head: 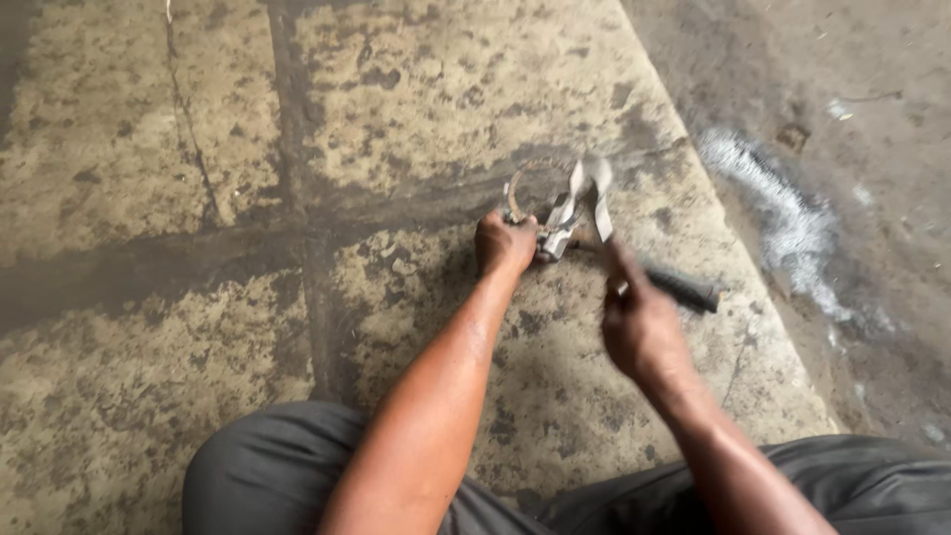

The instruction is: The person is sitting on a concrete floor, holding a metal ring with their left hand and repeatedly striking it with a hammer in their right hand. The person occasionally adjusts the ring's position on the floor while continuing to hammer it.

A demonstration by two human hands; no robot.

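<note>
My left hand (503,242) is closed around a round metal clamp ring (519,190) with bent silvery ends, holding it against the stained concrete floor (416,89). My right hand (642,325) grips a blurred, thin silvery tool (600,203) whose upper end reaches the clamp's bent ends (567,213). A dark-handled tool (682,288) lies on the floor just behind my right hand; whether the hand touches it is unclear.
The concrete slab ends in a slanted edge (738,297) at the right, with a lower dark floor and a whitish dusty streak (783,213) beyond. My knees in grey trousers (267,466) fill the bottom of the view.
</note>
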